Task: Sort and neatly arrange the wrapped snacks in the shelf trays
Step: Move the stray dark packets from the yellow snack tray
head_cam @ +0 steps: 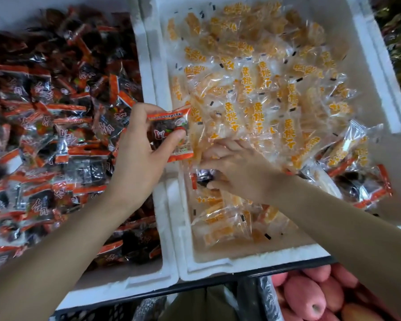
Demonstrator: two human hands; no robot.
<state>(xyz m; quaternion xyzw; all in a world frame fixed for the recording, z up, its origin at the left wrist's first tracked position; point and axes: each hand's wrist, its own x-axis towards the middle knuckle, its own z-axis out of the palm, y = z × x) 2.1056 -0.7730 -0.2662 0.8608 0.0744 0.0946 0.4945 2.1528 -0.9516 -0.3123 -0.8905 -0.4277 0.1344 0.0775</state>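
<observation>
Two white foam trays stand side by side. The left tray is heaped with dark red-edged snack packets. The right tray holds clear packets of yellow dried fruit. My left hand pinches one dark red-edged packet over the divide between the trays. My right hand reaches down among the yellow packets, its fingers curled round another dark packet lying there. A further dark packet lies among the yellow ones at the right.
Below the trays' front edge, a bin of pink-red apples sits at the lower right. A dark crate shows at the bottom left. Another tray with greenish packets is at the top right corner.
</observation>
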